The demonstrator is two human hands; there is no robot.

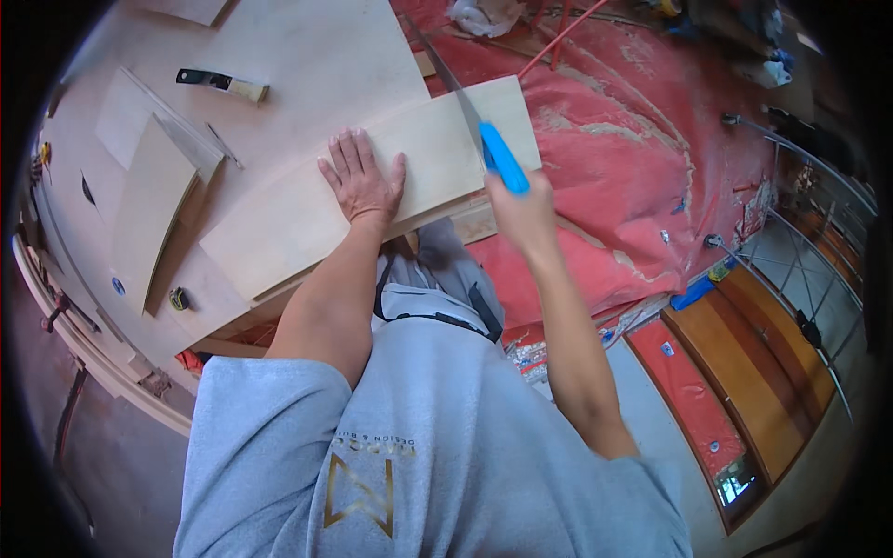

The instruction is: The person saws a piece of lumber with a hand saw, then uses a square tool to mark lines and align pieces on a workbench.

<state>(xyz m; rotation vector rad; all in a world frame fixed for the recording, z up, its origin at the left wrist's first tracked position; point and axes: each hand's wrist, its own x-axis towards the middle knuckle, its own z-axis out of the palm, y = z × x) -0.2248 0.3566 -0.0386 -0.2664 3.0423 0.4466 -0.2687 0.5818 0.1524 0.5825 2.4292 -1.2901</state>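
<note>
A pale plywood board (307, 209) lies across a larger wooden work surface (307, 65). My left hand (361, 179) presses flat on the board, fingers spread. My right hand (524, 212) grips the blue handle of a hand saw (502, 156). The saw's thin blade (445, 70) runs up and to the left, crossing the board near its right end. My knee in grey trousers (437, 274) sits under the board's near edge.
Smaller plywood offcuts (153, 200) and a short hand tool with a pale handle (223, 86) lie on the work surface at left. A small tape measure (178, 298) sits near its front edge. Red floor covering (623, 186) spreads right, with wooden stairs (744, 363) and a metal railing (819, 214) beyond.
</note>
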